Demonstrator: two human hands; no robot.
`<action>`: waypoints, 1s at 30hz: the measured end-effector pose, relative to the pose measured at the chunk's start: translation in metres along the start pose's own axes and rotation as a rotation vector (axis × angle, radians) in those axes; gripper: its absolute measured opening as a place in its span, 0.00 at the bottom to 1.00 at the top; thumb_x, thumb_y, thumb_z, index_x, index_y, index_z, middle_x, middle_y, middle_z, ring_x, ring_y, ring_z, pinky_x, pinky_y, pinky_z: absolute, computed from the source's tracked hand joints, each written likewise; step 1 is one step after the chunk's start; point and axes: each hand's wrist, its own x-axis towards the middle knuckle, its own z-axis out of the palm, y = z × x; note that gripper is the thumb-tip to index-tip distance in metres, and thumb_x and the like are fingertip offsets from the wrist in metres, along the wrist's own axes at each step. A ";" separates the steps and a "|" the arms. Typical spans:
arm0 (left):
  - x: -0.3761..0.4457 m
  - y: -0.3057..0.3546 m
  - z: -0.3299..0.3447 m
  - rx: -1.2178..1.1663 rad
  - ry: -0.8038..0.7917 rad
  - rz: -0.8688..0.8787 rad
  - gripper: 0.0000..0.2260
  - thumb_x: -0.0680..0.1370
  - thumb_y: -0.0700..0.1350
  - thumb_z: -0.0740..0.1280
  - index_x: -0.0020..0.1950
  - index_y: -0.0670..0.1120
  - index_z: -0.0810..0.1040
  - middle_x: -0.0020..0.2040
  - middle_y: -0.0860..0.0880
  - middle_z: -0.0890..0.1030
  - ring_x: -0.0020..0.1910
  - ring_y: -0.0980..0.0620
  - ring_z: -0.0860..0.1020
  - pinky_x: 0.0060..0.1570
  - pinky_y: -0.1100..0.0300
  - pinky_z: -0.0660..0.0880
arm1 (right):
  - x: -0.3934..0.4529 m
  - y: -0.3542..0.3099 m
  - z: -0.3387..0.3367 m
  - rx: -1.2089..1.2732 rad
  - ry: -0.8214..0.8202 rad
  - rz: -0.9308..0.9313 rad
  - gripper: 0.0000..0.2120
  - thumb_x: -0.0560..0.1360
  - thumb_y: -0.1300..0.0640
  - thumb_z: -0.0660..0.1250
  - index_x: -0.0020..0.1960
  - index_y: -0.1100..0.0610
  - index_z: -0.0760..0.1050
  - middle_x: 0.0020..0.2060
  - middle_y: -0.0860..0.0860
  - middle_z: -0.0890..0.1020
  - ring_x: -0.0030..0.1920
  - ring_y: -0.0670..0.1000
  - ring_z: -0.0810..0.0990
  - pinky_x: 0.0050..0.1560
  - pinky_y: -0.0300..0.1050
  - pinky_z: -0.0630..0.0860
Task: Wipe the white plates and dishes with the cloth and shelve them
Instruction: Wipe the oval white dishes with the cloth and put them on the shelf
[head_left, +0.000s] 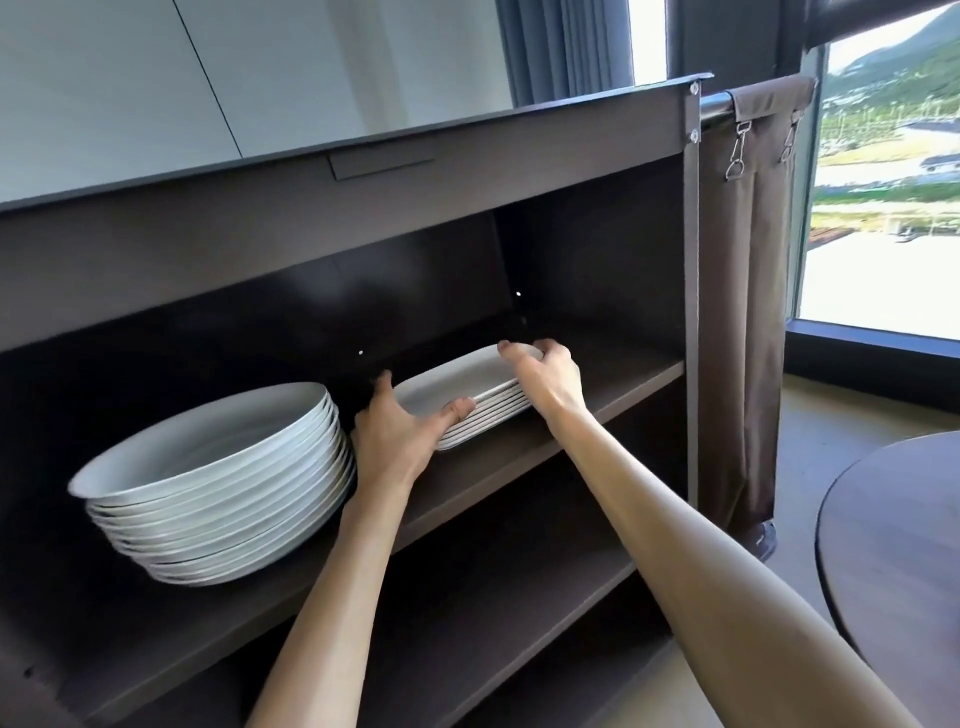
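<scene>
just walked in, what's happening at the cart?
A person has both hands on a stack of white rectangular dishes on the upper shelf of a dark service cart. The left hand grips the stack's near left end, thumb on the top dish; the right hand curls over its far right end. A taller stack of round white plates sits to the left on the same shelf. No cloth is in view.

Hotel or restaurant service area is indicated. A dark brown service cart (519, 156) with open shelves is seen, stocked with stacked white plates (218, 483) in bulk (catering quantities). A fabric bag (748, 312) is clipped to the cart's side rail. Floor-length window (883, 208), grey curtains (561, 47) and a round dark bench (898, 545) are noted alongside.
</scene>
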 end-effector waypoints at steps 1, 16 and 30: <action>0.000 -0.001 0.002 0.004 -0.001 -0.001 0.55 0.63 0.70 0.77 0.82 0.47 0.60 0.75 0.43 0.72 0.75 0.42 0.66 0.71 0.49 0.65 | 0.001 0.000 0.001 -0.027 -0.001 -0.008 0.31 0.77 0.42 0.69 0.72 0.61 0.71 0.65 0.57 0.78 0.66 0.59 0.77 0.67 0.53 0.74; -0.063 0.068 0.034 -0.153 0.223 0.372 0.25 0.79 0.52 0.69 0.73 0.43 0.73 0.78 0.38 0.66 0.79 0.42 0.63 0.74 0.55 0.60 | -0.043 -0.019 -0.062 -0.098 0.211 -0.117 0.17 0.78 0.55 0.68 0.65 0.58 0.78 0.59 0.53 0.83 0.61 0.52 0.80 0.61 0.43 0.74; -0.279 0.190 0.256 -0.161 -0.748 0.285 0.20 0.79 0.52 0.70 0.65 0.42 0.78 0.64 0.41 0.80 0.65 0.40 0.77 0.56 0.55 0.72 | -0.240 0.103 -0.371 -0.542 0.991 0.179 0.13 0.76 0.57 0.65 0.58 0.55 0.82 0.58 0.57 0.82 0.65 0.60 0.74 0.68 0.54 0.69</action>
